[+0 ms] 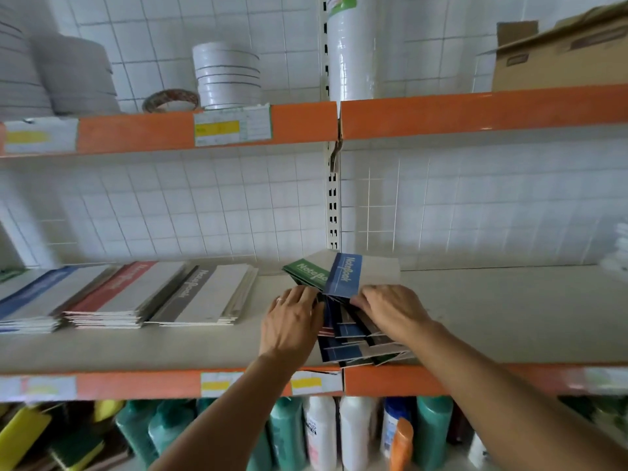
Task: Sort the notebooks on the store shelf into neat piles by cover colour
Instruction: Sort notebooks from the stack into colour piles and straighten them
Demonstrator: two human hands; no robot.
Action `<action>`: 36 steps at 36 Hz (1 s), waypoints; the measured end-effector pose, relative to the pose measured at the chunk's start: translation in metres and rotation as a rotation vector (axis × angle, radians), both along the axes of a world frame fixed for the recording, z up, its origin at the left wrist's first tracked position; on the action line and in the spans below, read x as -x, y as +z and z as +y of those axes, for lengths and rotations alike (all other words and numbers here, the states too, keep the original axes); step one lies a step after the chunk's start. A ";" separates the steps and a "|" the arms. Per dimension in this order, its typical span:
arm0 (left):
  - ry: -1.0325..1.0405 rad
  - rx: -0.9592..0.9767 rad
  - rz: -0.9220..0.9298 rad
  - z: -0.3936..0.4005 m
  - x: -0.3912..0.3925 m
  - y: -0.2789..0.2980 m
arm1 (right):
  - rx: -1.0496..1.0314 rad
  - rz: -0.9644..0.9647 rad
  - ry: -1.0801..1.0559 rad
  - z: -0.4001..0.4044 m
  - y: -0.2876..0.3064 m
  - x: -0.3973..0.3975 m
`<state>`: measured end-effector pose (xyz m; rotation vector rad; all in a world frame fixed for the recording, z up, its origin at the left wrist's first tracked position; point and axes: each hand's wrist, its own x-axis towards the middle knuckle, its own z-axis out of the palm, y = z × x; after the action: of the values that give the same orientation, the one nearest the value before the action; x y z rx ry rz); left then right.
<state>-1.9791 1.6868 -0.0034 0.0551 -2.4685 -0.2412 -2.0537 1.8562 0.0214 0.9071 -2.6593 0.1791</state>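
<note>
Right, both hands on the mixed heap (356,334) at shelf (492,321) front: left hand (290,321) flat on it, right hand (390,311) curled over blue notebook (343,275), long axis pointing away; sorted piles (136,294) lie left, nearer the left hand

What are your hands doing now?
Both hands, left hand and right hand, on the mixed notebooks. Three sorted piles sit left. Nothing blocking.
</note>
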 end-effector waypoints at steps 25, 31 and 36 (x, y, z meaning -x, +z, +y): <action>-0.165 0.099 -0.491 0.049 0.044 0.018 | 0.118 -0.041 -0.105 0.035 0.020 0.008; -0.170 0.213 -0.498 0.046 0.023 0.023 | 0.160 -0.041 -0.127 0.033 0.014 0.010; -0.144 0.287 -0.448 0.045 0.009 0.022 | 0.147 -0.044 -0.077 0.027 0.014 0.002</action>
<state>-1.9877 1.7320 0.0184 -0.2142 -2.9313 0.0782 -2.0557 1.8828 0.0352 0.7612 -2.6747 0.3755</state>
